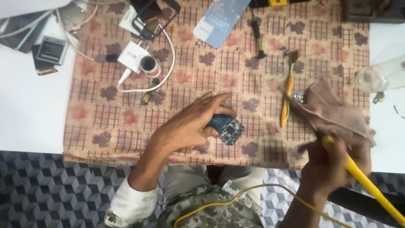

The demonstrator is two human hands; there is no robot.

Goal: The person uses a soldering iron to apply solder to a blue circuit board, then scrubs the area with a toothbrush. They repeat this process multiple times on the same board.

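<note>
My left hand (192,122) rests on the patterned cloth and grips a small blue circuit board (226,127) by its left end. My right hand (327,166) is at the lower right, blurred, and holds a yellow-handled tool (358,173) with a yellow cord (236,196) that trails over my lap. A crumpled brownish rag (333,112) lies over the tool's tip, just above my right hand. The tip itself is hidden by the rag.
An orange-handled brush (287,90) and a small screwdriver (257,38) lie on the patterned cloth (105,118). A white charger with a cable (135,59), phone parts (50,50), a light blue card (219,19) and a clear plastic container (382,76) lie around.
</note>
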